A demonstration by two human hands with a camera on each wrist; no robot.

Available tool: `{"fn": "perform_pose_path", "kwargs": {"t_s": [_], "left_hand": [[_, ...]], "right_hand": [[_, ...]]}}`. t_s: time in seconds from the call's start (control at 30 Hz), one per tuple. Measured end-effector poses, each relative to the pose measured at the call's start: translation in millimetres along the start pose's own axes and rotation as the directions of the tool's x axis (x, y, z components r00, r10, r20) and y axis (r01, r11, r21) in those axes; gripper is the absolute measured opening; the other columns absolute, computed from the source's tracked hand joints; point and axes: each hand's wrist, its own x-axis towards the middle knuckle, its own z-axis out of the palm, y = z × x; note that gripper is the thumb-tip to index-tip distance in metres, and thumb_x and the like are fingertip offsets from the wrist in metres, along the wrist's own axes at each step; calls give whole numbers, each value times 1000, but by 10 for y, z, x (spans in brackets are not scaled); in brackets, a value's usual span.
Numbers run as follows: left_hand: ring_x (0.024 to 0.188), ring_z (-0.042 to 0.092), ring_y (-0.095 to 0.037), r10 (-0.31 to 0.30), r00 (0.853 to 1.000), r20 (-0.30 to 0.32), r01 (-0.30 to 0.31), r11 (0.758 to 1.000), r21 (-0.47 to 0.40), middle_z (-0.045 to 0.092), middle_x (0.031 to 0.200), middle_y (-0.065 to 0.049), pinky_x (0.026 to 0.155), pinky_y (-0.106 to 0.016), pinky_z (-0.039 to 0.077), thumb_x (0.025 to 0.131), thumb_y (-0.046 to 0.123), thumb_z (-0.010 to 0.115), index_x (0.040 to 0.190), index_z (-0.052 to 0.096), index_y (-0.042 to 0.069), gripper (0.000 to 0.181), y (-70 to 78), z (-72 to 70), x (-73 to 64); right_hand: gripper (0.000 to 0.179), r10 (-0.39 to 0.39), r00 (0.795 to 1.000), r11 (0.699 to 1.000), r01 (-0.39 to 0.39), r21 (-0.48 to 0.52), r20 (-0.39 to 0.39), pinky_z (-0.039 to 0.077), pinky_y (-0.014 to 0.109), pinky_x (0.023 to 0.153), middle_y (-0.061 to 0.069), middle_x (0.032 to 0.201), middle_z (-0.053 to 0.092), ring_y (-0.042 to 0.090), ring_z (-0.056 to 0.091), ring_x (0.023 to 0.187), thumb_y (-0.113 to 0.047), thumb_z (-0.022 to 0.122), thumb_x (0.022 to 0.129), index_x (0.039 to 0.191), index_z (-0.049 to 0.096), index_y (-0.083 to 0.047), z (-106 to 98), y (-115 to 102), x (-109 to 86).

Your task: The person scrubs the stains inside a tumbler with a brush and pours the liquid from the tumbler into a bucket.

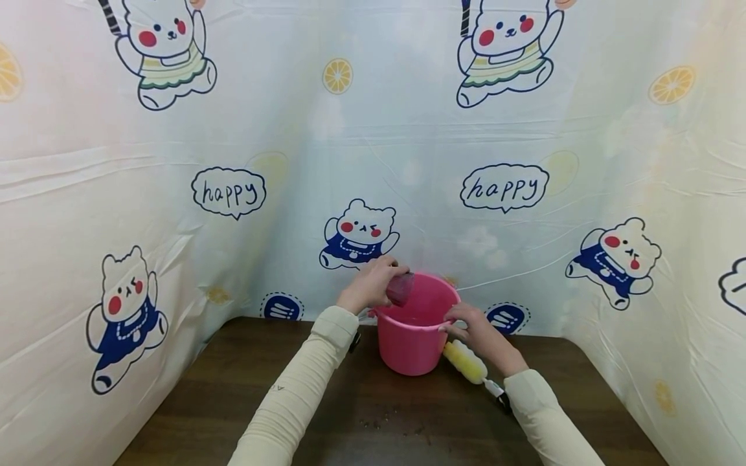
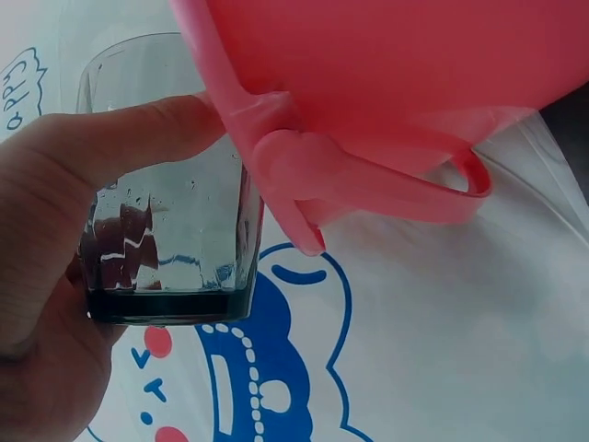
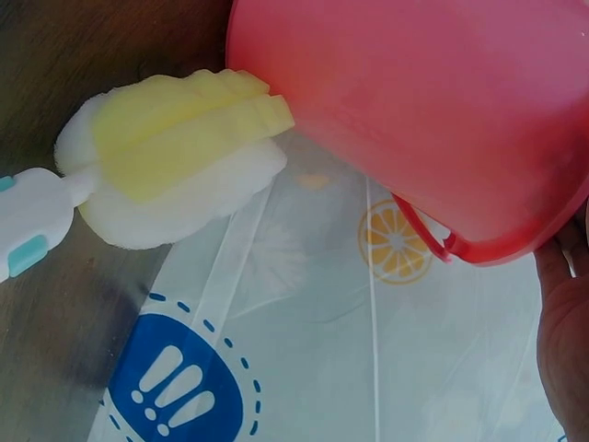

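A pink bucket (image 1: 410,349) with a looped handle stands on the table. My left hand (image 1: 370,285) grips a clear drinking glass (image 1: 400,289) tilted at the bucket's left rim. In the left wrist view the glass (image 2: 170,221) shows a thick base and water drops on its wall, and my thumb lies across it. My right hand (image 1: 474,329) holds the bucket's right rim, with the fingers at the edge and the thumb against the outer wall. Only part of this hand (image 3: 563,341) shows in the right wrist view.
A yellow and white sponge brush (image 1: 465,362) lies right of the bucket, its handle under my right forearm. Water drops (image 1: 392,421) dot the dark wooden table (image 1: 245,388) near its front. A printed curtain (image 1: 408,149) hangs close behind and on both sides.
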Motion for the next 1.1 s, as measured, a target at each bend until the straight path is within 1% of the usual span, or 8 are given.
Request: {"fn": "perform_pose_path", "kwargs": {"t_s": [0.13,0.33,0.63,0.73,0.83,0.9,0.97,1.1], "left_hand": [[126,49,-22,14,1000,-12,-14,999,30,59,136,-3,106,-41,50,72,16,94,145,58,25,82,-1,24,1],[127,49,-23,24,999,-20,-24,999,38,58,137,-4,109,-42,48,71,16,94,145,59,25,82,6,44,3],[129,50,-23,27,999,-24,-26,998,52,58,139,-3,110,-43,47,71,17,95,145,58,26,84,9,69,12],[128,51,-23,30,999,-30,-28,998,50,59,140,-3,110,-44,47,71,20,95,146,57,27,85,-3,83,18],[129,51,-22,19,999,-42,-18,1000,12,58,141,-2,109,-44,48,70,25,95,147,56,25,87,-17,99,24],[129,52,-22,4,999,-48,-6,1000,-28,58,141,-2,108,-43,49,71,27,95,149,54,24,88,-25,110,26],[127,53,-21,-6,998,-59,2,997,-79,58,141,-2,107,-42,50,71,30,95,149,53,21,89,-30,118,31],[122,56,-19,-23,995,-101,4,983,-185,60,137,-3,102,-41,54,71,31,94,147,55,19,86,-37,124,34]], "right_hand": [[13,4,1000,1000,-4,-3,1,59,29,88,-16,101,64,5,60,97,-24,75,92,102,72,-32,9,0,-4],[13,-7,1000,1000,7,-11,1,60,32,88,-15,100,64,6,60,97,-21,75,92,101,72,-29,16,2,-11],[13,15,1000,1000,-15,-5,7,59,27,87,-15,101,64,7,59,98,-22,74,94,102,72,-32,-4,-7,-3],[13,12,1000,1000,-12,6,9,60,31,87,-15,100,64,9,59,97,-22,74,94,101,72,-32,-9,-6,-1],[12,16,1000,1000,-17,19,14,60,39,88,-15,100,65,9,59,98,-24,73,94,102,73,-33,-11,0,0],[11,15,1000,1000,-16,25,14,60,41,88,-15,99,65,9,59,98,-24,73,94,102,73,-33,-8,5,-1],[12,10,1000,1000,-11,29,13,61,39,87,-16,99,64,8,58,97,-23,73,94,101,72,-33,-5,8,-2],[18,-11,1000,999,11,40,1,59,27,83,-16,97,64,9,58,95,-16,75,93,100,72,-33,0,7,-3]]}}
